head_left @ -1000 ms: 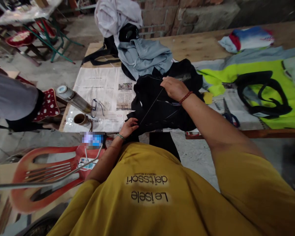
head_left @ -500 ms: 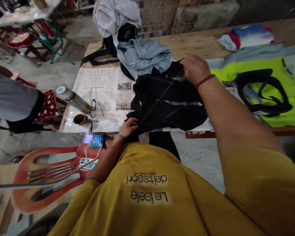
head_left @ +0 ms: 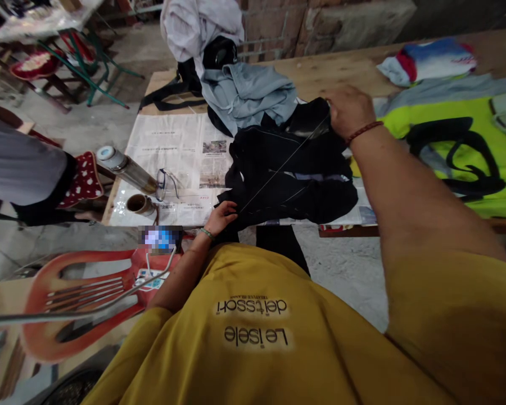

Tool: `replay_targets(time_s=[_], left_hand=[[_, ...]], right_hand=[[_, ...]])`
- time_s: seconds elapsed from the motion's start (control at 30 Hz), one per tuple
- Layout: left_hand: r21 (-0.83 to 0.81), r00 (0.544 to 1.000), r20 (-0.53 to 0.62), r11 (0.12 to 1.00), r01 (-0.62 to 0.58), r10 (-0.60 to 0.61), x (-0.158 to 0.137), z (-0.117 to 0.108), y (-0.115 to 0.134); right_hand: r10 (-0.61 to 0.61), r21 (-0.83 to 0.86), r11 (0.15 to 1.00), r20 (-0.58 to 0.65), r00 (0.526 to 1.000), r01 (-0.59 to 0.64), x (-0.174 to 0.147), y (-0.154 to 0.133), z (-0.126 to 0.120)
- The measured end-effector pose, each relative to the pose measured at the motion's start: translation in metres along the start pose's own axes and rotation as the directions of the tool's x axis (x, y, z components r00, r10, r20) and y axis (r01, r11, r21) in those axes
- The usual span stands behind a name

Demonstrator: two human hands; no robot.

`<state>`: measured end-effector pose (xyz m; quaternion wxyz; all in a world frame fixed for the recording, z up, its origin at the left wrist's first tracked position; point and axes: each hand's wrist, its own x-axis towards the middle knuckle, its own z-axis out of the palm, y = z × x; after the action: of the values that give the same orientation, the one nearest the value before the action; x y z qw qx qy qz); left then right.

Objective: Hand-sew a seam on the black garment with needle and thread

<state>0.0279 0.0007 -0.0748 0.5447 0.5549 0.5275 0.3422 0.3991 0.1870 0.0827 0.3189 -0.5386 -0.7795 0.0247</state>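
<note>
A black garment [head_left: 270,194] with light stitch lines lies spread at the near table edge. My left hand [head_left: 222,217] is closed on its near left edge, fingers pinching the cloth. From beside those fingers a thin light thread [head_left: 285,163] runs taut and slanting across the garment. At its far end my right hand [head_left: 351,109] is raised, fingers pinched together on the thread; whether a needle is in them is too small to see. Just beyond the black garment is a heap of grey cloth [head_left: 248,93].
Newspaper [head_left: 172,132] covers the table's left part. A flask [head_left: 126,169], a brown cup [head_left: 139,205] and glasses [head_left: 166,184] stand or lie there. To the right is a yellow-green garment [head_left: 447,112]. A red plastic chair [head_left: 84,257] is at lower left; a person [head_left: 29,163] is at far left.
My right hand has moved a little further right and away from my left hand, drawing the thread longer. My left hand stays at the cloth edge.
</note>
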Motion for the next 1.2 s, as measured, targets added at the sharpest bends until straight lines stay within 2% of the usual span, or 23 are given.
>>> replay_targets(time_s=[0.07, 0.1, 0.13, 0.2, 0.23, 0.3, 0.33, 0.47, 0.57, 0.63, 0.73, 0.83, 0.9, 0.97, 1.03, 1.07, 1.1, 1.13, 1.2], left_hand=[[-0.005, 1.0, -0.007, 1.0, -0.001, 0.001, 0.0, 0.0, 0.0], [-0.006, 1.0, -0.011, 1.0, 0.001, -0.001, 0.0, 0.0, -0.001], [-0.006, 1.0, -0.015, 1.0, 0.004, -0.004, -0.001, 0.0, -0.001], [-0.009, 1.0, -0.016, 1.0, 0.007, -0.007, -0.001, 0.001, -0.001], [-0.012, 1.0, -0.018, 1.0, 0.006, -0.006, -0.001, 0.001, -0.001], [-0.018, 1.0, -0.025, 1.0, 0.0, 0.0, -0.001, 0.002, -0.001], [-0.02, 1.0, -0.029, 1.0, -0.001, 0.001, -0.001, 0.002, -0.001], [0.008, 1.0, -0.027, 1.0, -0.004, 0.004, -0.005, 0.003, 0.003], [0.142, 0.999, -0.004, 0.989, -0.045, 0.046, -0.013, -0.001, 0.008], [0.262, 0.997, 0.036, 0.962, -0.07, 0.063, -0.019, -0.005, 0.011], [0.369, 0.993, 0.095, 0.924, -0.097, 0.067, -0.025, -0.012, 0.013], [0.345, 0.997, 0.024, 0.935, -0.083, 0.08, -0.021, -0.019, 0.018], [0.236, 0.993, -0.094, 0.971, -0.047, 0.071, -0.014, -0.023, 0.025], [0.067, 0.979, -0.193, 0.996, -0.051, 0.063, -0.003, -0.026, 0.034], [-0.1, 0.964, -0.25, 0.988, -0.118, 0.09, 0.009, -0.026, 0.044], [-0.161, 0.955, -0.274, 0.974, -0.161, 0.112, 0.015, -0.025, 0.048], [-0.2, 0.944, -0.302, 0.959, -0.2, 0.134, 0.02, -0.024, 0.051], [-0.215, 0.931, -0.331, 0.948, -0.233, 0.153, 0.025, -0.022, 0.052], [-0.19, 0.909, -0.376, 0.945, -0.268, 0.183, 0.032, -0.016, 0.05]], right_hand=[[0.149, -0.011, 0.989, -0.016, 0.989, -0.149, -0.013, -0.01, 0.014], [0.225, 0.041, 0.974, -0.002, 0.974, -0.225, -0.024, -0.017, 0.023], [0.25, 0.107, 0.96, 0.076, 0.965, -0.257, -0.037, -0.025, 0.031], [0.178, 0.178, 0.959, 0.223, 0.958, -0.22, -0.072, -0.04, 0.046], [0.108, 0.195, 0.967, 0.271, 0.957, -0.164, -0.091, -0.047, 0.051], [-0.021, 0.174, 0.984, 0.317, 0.948, -0.037, -0.131, -0.063, 0.056], [-0.046, 0.141, 0.99, 0.334, 0.941, -0.002, -0.15, -0.07, 0.057], [-0.035, -0.094, 0.993, 0.373, 0.927, 0.075, -0.209, -0.09, 0.052], [0.034, -0.209, 0.977, 0.375, 0.926, 0.049, -0.231, -0.085, 0.05], [0.085, -0.206, 0.978, 0.345, 0.935, -0.012, -0.237, -0.074, 0.05], [0.144, -0.099, 0.988, 0.279, 0.949, -0.121, -0.231, -0.056, 0.047], [0.254, 0.063, 0.96, 0.225, 0.941, -0.274, -0.212, -0.047, 0.038], [0.371, 0.181, 0.892, 0.23, 0.9, -0.414, -0.194, -0.045, 0.029], [0.487, 0.309, 0.764, 0.299, 0.821, -0.566, -0.176, -0.044, 0.021], [0.548, 0.41, 0.62, 0.384, 0.743, -0.669, -0.16, -0.042, 0.016], [0.558, 0.433, 0.582, 0.404, 0.725, -0.689, -0.154, -0.041, 0.016], [0.557, 0.427, 0.588, 0.402, 0.727, -0.687, -0.149, -0.039, 0.016], [0.55, 0.388, 0.641, 0.369, 0.749, -0.662, -0.146, -0.037, 0.018], [0.491, 0.212, 0.811, 0.26, 0.831, -0.546, -0.145, -0.032, 0.025]])
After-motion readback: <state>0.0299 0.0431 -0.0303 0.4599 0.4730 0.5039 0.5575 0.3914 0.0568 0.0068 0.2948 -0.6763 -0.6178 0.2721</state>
